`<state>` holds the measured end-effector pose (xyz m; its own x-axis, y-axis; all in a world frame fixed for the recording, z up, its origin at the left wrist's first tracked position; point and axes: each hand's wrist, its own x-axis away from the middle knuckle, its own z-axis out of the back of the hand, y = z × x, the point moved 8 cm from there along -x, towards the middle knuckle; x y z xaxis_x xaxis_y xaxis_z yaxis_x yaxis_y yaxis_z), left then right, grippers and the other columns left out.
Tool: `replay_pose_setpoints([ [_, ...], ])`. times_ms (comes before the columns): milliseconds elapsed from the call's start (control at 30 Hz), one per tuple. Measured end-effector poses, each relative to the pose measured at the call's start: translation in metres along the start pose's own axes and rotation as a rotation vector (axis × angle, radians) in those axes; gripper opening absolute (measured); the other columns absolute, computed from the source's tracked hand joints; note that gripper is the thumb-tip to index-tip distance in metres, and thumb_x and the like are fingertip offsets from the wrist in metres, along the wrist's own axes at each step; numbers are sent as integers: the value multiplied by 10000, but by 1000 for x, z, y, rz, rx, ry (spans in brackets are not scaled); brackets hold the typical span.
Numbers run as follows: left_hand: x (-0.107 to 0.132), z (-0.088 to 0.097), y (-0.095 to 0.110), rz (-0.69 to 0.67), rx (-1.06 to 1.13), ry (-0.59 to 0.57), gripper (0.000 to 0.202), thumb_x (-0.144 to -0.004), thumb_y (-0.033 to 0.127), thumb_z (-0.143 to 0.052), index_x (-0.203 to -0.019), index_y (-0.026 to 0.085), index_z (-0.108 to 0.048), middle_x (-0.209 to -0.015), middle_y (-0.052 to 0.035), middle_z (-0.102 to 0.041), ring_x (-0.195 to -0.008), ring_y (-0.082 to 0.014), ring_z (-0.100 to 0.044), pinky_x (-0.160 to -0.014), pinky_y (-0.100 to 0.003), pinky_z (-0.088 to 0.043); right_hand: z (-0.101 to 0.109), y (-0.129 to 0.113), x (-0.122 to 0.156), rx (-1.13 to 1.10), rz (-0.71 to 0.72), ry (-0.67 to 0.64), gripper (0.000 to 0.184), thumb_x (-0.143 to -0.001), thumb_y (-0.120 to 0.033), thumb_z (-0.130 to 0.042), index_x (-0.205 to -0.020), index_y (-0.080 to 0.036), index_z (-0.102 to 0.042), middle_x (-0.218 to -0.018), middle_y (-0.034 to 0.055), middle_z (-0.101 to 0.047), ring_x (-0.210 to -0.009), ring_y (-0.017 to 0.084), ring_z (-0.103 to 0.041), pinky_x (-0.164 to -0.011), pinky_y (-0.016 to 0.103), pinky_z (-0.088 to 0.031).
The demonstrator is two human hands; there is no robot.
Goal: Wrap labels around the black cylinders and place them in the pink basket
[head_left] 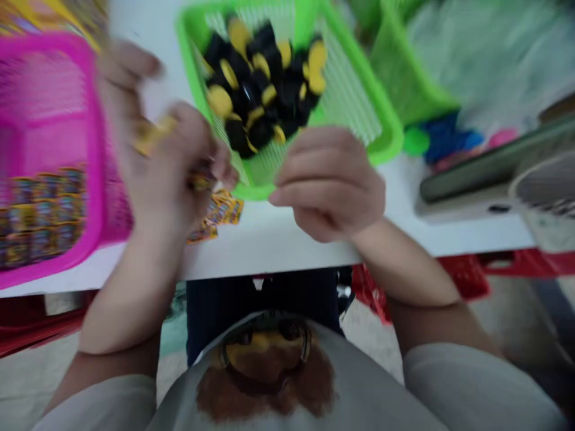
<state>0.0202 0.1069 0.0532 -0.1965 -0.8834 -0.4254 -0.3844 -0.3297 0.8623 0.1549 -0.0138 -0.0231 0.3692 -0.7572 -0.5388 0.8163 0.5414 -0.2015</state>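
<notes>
Left hand (175, 149): yellow piece (157, 134), apparently gripped. Right hand (330, 182): pinched, contents I can't tell; green basket (390, 134), six-o'clock side. Seemingly piece-handling; next: careful fingers.

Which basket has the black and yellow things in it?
The middle green basket; none show in the pink basket at left or green container at right.

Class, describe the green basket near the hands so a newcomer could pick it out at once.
Start from the white table in front of the person. On it, partly hidden by the right hand, sits a slatted green basket. Its black and yellow pieces set it apart from the pink basket on the left and the green container on the right.
</notes>
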Motion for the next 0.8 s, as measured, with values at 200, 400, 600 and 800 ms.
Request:
replay_pose_setpoints([
  [200,8,-35,-5,156,165,-255,559,-879,342,-874,-1221,296,-435,-840,91,-660,-611,-68,-635,-582,-194,-504,65,1,-50,77,404,343,266,-903,-214,-680,-1151,-303,-718,-1131,31,-749,-1106,221,-682,-932,422,-584],
  [400,19,-39,-12,185,119,-402,654,-909,374,-848,-1298,308,-326,-819,96,-661,-657,-85,-642,-642,-207,-499,72,5,-55,-77,314,545,561,-908,-419,-791,-1409,-270,-585,-1104,53,-734,-1048,244,-707,-887,428,-609],
  [600,28,-51,-4,142,46,-567,683,-923,245,-803,-1355,312,-277,-761,115,-606,-501,-52,-540,-511,-158,-402,70,-6,-48,48,454,542,590,-914,-280,-786,-1465,-331,-579,-1320,56,-721,-1222,245,-662,-1018,444,-603],
  [800,43,-67,-1,128,67,-747,760,-892,191,-820,-1395,320,-264,-659,135,-545,-460,-97,-559,-474,-190,-442,79,-16,-40,48,514,560,231,-1034,-318,-635,-1263,-303,-663,-1171,14,-769,-1143,189,-682,-1052,423,-621],
])
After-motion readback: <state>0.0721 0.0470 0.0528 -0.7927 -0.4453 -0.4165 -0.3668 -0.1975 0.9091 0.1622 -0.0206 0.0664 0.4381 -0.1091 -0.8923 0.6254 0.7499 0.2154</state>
